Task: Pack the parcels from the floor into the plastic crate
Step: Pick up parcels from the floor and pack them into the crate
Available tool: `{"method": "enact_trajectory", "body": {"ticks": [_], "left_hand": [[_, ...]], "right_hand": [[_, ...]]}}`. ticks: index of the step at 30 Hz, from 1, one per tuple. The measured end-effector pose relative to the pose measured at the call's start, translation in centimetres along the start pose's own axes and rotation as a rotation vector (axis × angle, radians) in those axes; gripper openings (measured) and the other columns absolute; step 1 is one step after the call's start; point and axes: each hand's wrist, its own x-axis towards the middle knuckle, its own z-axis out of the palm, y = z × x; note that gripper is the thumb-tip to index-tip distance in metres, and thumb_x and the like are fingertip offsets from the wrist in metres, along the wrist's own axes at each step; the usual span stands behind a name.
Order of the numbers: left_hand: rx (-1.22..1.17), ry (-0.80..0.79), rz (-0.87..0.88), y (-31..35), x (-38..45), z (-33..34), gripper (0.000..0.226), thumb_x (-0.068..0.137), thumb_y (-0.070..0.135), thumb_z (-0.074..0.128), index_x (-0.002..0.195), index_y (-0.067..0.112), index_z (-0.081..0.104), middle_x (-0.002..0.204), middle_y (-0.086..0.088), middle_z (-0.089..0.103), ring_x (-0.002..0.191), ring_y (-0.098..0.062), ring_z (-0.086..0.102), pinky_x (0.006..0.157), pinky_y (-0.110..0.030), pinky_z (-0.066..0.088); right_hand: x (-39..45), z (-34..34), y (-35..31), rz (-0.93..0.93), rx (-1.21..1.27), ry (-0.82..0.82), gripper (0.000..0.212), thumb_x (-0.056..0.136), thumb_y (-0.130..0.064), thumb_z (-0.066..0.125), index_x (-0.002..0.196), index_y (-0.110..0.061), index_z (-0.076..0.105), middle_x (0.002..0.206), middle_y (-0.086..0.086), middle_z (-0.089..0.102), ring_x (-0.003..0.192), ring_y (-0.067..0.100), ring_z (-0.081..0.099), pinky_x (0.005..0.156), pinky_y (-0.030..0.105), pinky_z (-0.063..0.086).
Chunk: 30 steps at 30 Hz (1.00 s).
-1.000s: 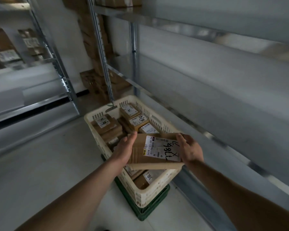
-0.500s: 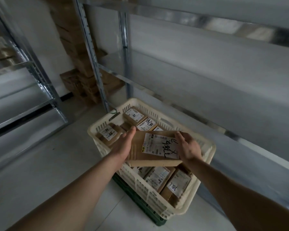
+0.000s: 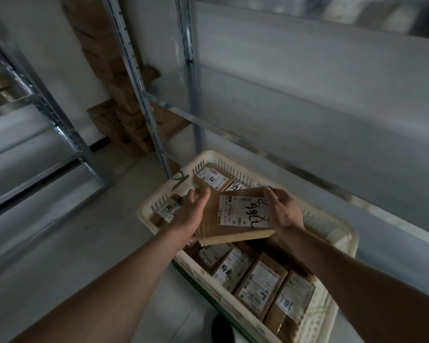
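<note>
A flat brown cardboard parcel [image 3: 235,215] with a white label and black handwriting hangs over the middle of the cream plastic crate [image 3: 156,203]. My left hand [image 3: 192,212] grips its left edge and my right hand [image 3: 282,210] grips its right edge. Several other labelled brown parcels [image 3: 260,284] lie packed in the crate below and in front of it, and more [image 3: 212,179] sit at the crate's far end. The crate rests on a green crate [image 3: 203,289], mostly hidden beneath it.
Metal shelving [image 3: 295,100] runs along the right, close to the crate. Another metal rack [image 3: 42,125] stands at the left. Stacked cardboard boxes [image 3: 124,115] fill the far corner. Grey floor [image 3: 67,243] lies to the left of the crate.
The view has moved closer over the crate, showing more of its near end. The parcel, held in both hands, has come lower and further in over the crate.
</note>
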Motion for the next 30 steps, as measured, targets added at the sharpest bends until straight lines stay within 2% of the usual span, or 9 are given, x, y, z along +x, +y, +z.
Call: {"method": "enact_trajectory", "body": {"ticks": [3, 7, 11, 14, 17, 21, 24, 27, 30], "left_hand": [[0.036, 0.007, -0.054, -0.1, 2.2, -0.3, 0.127, 0.033, 0.106, 0.033, 0.146, 0.047, 0.026, 0.153, -0.005, 0.037, 0.133, -0.033, 0.044, 0.1, -0.06, 0.043], [0.052, 0.015, -0.162, -1.0, 5.6, -1.0, 0.12, 0.045, 0.098, 0.034, 0.148, 0.037, 0.025, 0.145, -0.01, 0.047, 0.121, -0.036, 0.055, 0.093, -0.059, 0.049], [0.053, -0.024, -0.312, -2.3, 8.6, -2.0, 0.089, 0.077, 0.08, 0.044, 0.144, 0.022, 0.034, 0.128, -0.012, 0.058, 0.1, -0.031, 0.065, 0.082, -0.053, 0.056], [0.081, -0.047, -0.385, -3.5, 10.8, -2.7, 0.083, 0.079, 0.074, 0.051, 0.142, 0.022, 0.037, 0.129, -0.011, 0.058, 0.102, -0.03, 0.064, 0.085, -0.051, 0.055], [0.123, -0.112, -0.421, -4.3, 12.1, -3.2, 0.075, 0.086, 0.058, 0.058, 0.145, 0.021, 0.033, 0.131, -0.01, 0.055, 0.104, -0.027, 0.059, 0.084, -0.042, 0.052], [0.181, -0.189, -0.47, -5.9, 13.3, -3.9, 0.066, 0.091, 0.034, 0.06, 0.148, 0.019, 0.03, 0.135, -0.01, 0.053, 0.114, -0.027, 0.055, 0.09, -0.043, 0.048], [0.248, -0.221, -0.506, -6.8, 14.3, -4.4, 0.054, 0.091, 0.028, 0.058, 0.141, 0.015, 0.041, 0.126, -0.01, 0.056, 0.109, -0.025, 0.056, 0.086, -0.039, 0.052], [0.3, -0.259, -0.54, -7.6, 15.0, -4.7, 0.037, 0.09, 0.024, 0.058, 0.124, 0.011, 0.057, 0.11, -0.008, 0.064, 0.1, -0.023, 0.061, 0.086, -0.037, 0.055], [0.352, -0.29, -0.529, -8.1, 15.6, -4.8, 0.028, 0.091, 0.023, 0.057, 0.116, 0.011, 0.058, 0.104, -0.008, 0.064, 0.095, -0.021, 0.062, 0.082, -0.035, 0.057]], "right_hand": [[2.2, 1.5, -0.5, 0.007, -0.019, -0.024, 0.043, 0.099, -0.057, 0.041, 0.125, -0.029, 0.062, 0.098, 0.002, 0.068, 0.081, 0.017, 0.062, 0.062, 0.026, 0.048], [4.1, 4.0, -0.2, 0.036, -0.077, -0.089, 0.049, 0.098, -0.062, 0.035, 0.121, -0.03, 0.064, 0.095, 0.001, 0.071, 0.082, 0.018, 0.067, 0.067, 0.029, 0.053], [5.0, 6.4, 0.8, 0.119, -0.07, -0.11, 0.043, 0.099, -0.059, 0.039, 0.115, -0.029, 0.065, 0.093, 0.002, 0.072, 0.084, 0.02, 0.068, 0.072, 0.032, 0.055], [5.5, 8.3, 1.4, 0.174, -0.06, -0.102, 0.042, 0.099, -0.057, 0.042, 0.117, -0.028, 0.066, 0.096, 0.005, 0.071, 0.085, 0.022, 0.068, 0.077, 0.037, 0.057], [5.9, 10.0, 1.8, 0.221, -0.064, -0.085, 0.04, 0.099, -0.056, 0.042, 0.116, -0.028, 0.066, 0.095, 0.005, 0.071, 0.086, 0.024, 0.068, 0.082, 0.043, 0.058], [6.0, 11.8, 2.1, 0.265, -0.08, -0.078, 0.035, 0.101, -0.051, 0.043, 0.105, -0.026, 0.067, 0.089, 0.003, 0.07, 0.08, 0.021, 0.067, 0.08, 0.04, 0.058], [6.0, 12.9, 2.3, 0.276, -0.103, -0.087, 0.037, 0.101, -0.049, 0.043, 0.107, -0.024, 0.069, 0.091, 0.004, 0.07, 0.081, 0.021, 0.066, 0.079, 0.038, 0.057], [5.8, 14.0, 2.4, 0.279, -0.106, -0.119, 0.034, 0.101, -0.048, 0.044, 0.109, -0.025, 0.068, 0.089, 0.001, 0.069, 0.082, 0.021, 0.068, 0.08, 0.041, 0.058], [5.8, 14.9, 2.5, 0.286, -0.106, -0.141, 0.03, 0.1, -0.049, 0.046, 0.107, -0.028, 0.066, 0.09, -0.001, 0.069, 0.08, 0.019, 0.068, 0.081, 0.041, 0.059]]}}
